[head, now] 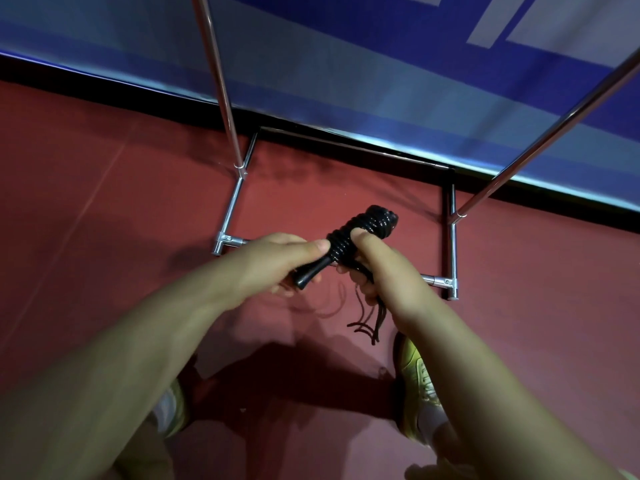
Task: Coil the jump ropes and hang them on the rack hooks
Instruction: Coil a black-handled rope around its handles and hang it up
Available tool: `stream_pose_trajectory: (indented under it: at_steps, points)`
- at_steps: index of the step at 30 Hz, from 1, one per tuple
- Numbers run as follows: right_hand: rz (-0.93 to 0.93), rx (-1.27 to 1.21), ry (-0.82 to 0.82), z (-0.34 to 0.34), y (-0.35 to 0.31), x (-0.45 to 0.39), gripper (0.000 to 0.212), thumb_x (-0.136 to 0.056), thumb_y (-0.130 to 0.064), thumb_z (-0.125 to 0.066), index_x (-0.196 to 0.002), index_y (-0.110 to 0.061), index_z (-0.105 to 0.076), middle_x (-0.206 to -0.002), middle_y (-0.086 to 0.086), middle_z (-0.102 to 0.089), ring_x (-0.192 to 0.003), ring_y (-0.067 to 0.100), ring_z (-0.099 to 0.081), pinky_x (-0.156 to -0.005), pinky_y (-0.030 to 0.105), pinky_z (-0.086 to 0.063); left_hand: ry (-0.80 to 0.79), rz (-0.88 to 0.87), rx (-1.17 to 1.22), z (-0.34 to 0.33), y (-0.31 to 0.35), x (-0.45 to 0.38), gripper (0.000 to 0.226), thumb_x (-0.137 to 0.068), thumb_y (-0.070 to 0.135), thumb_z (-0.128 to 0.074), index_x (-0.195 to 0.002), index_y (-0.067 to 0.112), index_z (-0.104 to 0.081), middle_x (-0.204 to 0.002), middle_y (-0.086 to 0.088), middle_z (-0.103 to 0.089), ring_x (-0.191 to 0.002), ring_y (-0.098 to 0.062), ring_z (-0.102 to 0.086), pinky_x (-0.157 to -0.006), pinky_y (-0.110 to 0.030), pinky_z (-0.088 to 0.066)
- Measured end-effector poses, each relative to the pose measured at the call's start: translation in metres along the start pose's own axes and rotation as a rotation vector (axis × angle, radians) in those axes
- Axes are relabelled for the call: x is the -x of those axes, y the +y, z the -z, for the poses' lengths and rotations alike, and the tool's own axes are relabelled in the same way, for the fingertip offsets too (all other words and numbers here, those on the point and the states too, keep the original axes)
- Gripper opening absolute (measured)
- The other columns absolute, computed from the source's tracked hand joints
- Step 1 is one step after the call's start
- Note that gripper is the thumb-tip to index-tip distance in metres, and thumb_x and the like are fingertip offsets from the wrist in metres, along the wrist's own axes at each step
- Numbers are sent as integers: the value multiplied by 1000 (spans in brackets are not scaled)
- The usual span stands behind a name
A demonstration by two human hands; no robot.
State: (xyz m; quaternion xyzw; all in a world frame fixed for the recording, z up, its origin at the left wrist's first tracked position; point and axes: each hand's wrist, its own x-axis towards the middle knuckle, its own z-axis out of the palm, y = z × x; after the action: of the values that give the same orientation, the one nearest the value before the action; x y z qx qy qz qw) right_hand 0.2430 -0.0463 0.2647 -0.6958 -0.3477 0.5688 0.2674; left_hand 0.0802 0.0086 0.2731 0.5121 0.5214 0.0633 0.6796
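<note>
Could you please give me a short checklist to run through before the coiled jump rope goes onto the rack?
1. Rope wound tight around the handles: ok, the black jump rope forms a neat coil.
2. Both hands holding it: ok, left hand grips the handle end, right hand pinches the coil.
3. Loose end secured: not ok, strands dangle below the right hand.
4. Hook located: cannot tell, only the rack base and poles show.
5. Feet away from the rack base: ok, the shoe stands short of it.

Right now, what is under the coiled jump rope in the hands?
Below the coiled jump rope lie the rack's chrome base bar and red floor; loose rope ends dangle. Both hands cover the bar's middle.
</note>
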Motion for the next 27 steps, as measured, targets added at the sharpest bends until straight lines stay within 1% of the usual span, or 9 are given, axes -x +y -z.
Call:
stream_pose_trajectory:
  at_steps: [6, 10, 12, 14, 16, 19, 21, 23, 27]
  points:
    - [58, -22, -21, 5, 1, 3, 49, -63, -69, -41, -78, -26, -59, -73, 1, -51, -72, 21, -42, -69, 44, -32, -186, 104, 127, 5, 0, 2, 32, -76, 36, -60, -95, 11, -64, -67, 2, -69, -57, -9, -61, -69, -30, -52]
    - [157, 23, -96, 10, 3, 2, 56, -65, -67, -40, -81, -17, -59, -69, 1, -50, -70, 20, -43, -71, 40, -36, -237, 73, 111, 4, -3, 2, 35, -70, 36, -74, -91, 9, -64, -67, 1, -68, -61, -12, -64, -69, -30, -53]
    - [206, 61, -122, 12, 3, 2, 53, -70, -61, -41, -79, -11, -59, -65, -2, -50, -66, 15, -43, -69, 36, -37, -302, 96, 155, 5, -4, 2, 41, -74, 48, -61, -85, 10, -67, -69, -3, -69, -62, -15, -66, -66, -30, -54]
    - [278, 52, -159, 13, 1, 5, 51, -74, -53, -41, -76, -4, -57, -63, -7, -52, -64, 10, -45, -66, 31, -37, -445, 158, 236, 7, -6, 3, 57, -71, 61, -51, -80, 9, -72, -72, -8, -70, -63, -19, -67, -63, -31, -56]
    - [376, 3, -196, 12, 1, 8, 51, -75, -45, -45, -77, 5, -54, -64, -4, -55, -65, 8, -48, -65, 28, -39, -670, 164, 318, 6, -8, 6, 62, -62, 70, -66, -77, 11, -75, -70, -7, -70, -58, -18, -67, -58, -29, -55]
    - [449, -67, -198, 10, 2, 9, 51, -77, -40, -48, -84, 11, -53, -71, 16, -60, -68, 22, -54, -64, 32, -42, -897, 156, 394, 2, -9, 10, 53, -59, 69, -73, -75, 19, -73, -55, 7, -56, -38, -1, -47, -42, -17, -41]
    - [412, -73, -205, 11, 2, 7, 72, -78, -53, -42, -93, 17, -52, -76, 24, -55, -67, 28, -49, -58, 31, -40, -830, 196, 412, 1, -4, 10, 48, -60, 67, -74, -68, 21, -67, -50, 9, -46, -34, 3, -33, -37, -13, -31]
    - [338, -39, -232, 9, 3, 8, 81, -82, -64, -34, -92, 14, -53, -73, 21, -51, -67, 20, -45, -57, 22, -36, -642, 195, 356, -2, 2, 11, 49, -67, 67, -68, -63, 19, -63, -48, 6, -42, -33, 0, -26, -36, -12, -25]
    - [213, 164, -130, 2, 6, 6, 74, -95, -64, -11, -72, -13, -60, -52, -11, -53, -48, -1, -45, -55, 19, -35, -326, 137, 128, -14, 5, 11, 46, -72, 63, -51, -70, 17, -53, -51, 5, -43, -37, -4, -22, -39, -15, -19]
